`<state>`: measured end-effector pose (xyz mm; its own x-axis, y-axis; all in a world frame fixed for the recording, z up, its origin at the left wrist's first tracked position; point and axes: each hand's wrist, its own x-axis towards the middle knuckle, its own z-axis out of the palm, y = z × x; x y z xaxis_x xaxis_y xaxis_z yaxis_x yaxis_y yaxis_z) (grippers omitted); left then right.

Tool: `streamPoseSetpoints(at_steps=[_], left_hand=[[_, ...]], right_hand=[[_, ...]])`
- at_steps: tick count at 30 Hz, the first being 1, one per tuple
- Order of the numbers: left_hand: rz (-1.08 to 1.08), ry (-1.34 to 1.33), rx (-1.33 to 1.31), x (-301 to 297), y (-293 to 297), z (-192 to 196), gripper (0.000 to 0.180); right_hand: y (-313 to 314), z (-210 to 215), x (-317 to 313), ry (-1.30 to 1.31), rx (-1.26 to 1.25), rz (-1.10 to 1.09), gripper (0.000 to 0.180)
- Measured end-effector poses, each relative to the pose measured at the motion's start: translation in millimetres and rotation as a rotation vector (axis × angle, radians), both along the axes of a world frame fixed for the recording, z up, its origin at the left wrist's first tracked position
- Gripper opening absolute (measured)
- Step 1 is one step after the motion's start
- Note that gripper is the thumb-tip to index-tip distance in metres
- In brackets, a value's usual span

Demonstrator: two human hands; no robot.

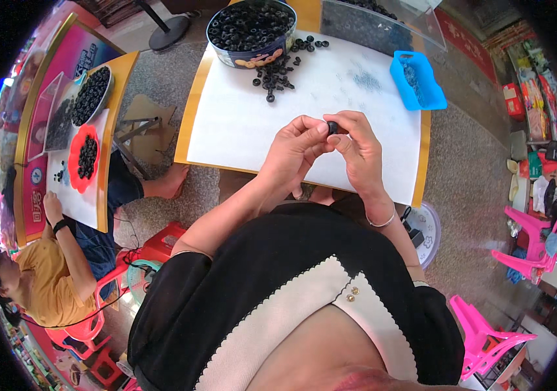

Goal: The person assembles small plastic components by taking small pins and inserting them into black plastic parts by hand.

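Centrally, a white-covered table [246, 124] with a yellow edge fills the upper middle of the head view. At its far edge stands a round tin [250, 29] full of small black rings; more loose black rings [277, 72] lie scattered on the white sheet just in front of it. A blue tray [419, 81] sits at the table's right side, well apart from the tin, holding small dark-blue parts too fine to tell apart.

Left hand [295, 153] and right hand [357, 146] meet above the near half of the table, fingertips touching. Between them sits one small black ring [332, 126]: both hands' fingers are pinched on it, thumbs and forefingers closed around its rim, other fingers curled loosely.

Judgement: the step in hand is working a single ring held between both hands, likely fitting or checking it. The next move calls for a steady fine pinch, since the piece is small and mostly hidden by the fingertips

To the left, another person's hand [52, 207] rests at a separate table
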<state>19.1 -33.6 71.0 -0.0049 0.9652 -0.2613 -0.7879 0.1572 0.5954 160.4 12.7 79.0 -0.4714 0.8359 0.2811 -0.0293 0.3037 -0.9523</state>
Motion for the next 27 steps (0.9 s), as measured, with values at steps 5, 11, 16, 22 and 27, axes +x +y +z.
streamPoseSetpoints(at_steps=[5, 11, 16, 22, 27], left_hand=[[-0.060, 0.013, 0.022, 1.8, -1.8, -1.2, 0.013], [-0.093, -0.002, 0.003, -2.9, -2.0, -17.0, 0.017], [0.003, 0.397, -0.018, -24.2, -1.5, -38.5, 0.019], [0.099, 0.677, -0.023, -42.6, 4.8, -52.6, 0.016], [0.416, 1.096, -0.055, -91.1, 32.0, -65.9, 0.014]], right_hand=[[-1.0, -2.5, 0.5, 0.021, 0.051, -0.069, 0.023], [26.0, 7.1, 6.4, 0.004, 0.047, -0.141, 0.014], [114.8, 59.2, 5.6, -0.081, 0.265, -0.387, 0.027], [273.4, 67.1, 15.1, -0.448, 0.751, -0.594, 0.029], [311.1, 47.7, 18.4, -0.740, 0.650, -0.496, 0.029]])
